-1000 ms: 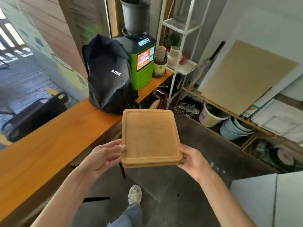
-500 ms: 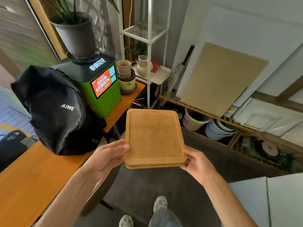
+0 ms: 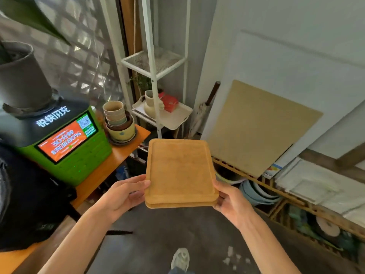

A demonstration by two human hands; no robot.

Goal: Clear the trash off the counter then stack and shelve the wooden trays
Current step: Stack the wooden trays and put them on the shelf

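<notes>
White metal shelf rack [image 3: 156, 64] at 12 o'clock, stacked wooden trays [image 3: 180, 173] held centre-frame, left hand [image 3: 126, 194] and right hand [image 3: 230, 202] gripping opposite near corners; probably stiff, light, smooth, so keep side-edge hold.

A small café or shop's back corner — a green power-bank rental kiosk [image 3: 65, 147] with an advert screen sits on the table [image 3: 110, 165] at nine o'clock, stacked cups [image 3: 115, 115] beside it, a white shelf rack [image 3: 156, 62] at twelve o'clock, and boards and bowls stored at three.
</notes>
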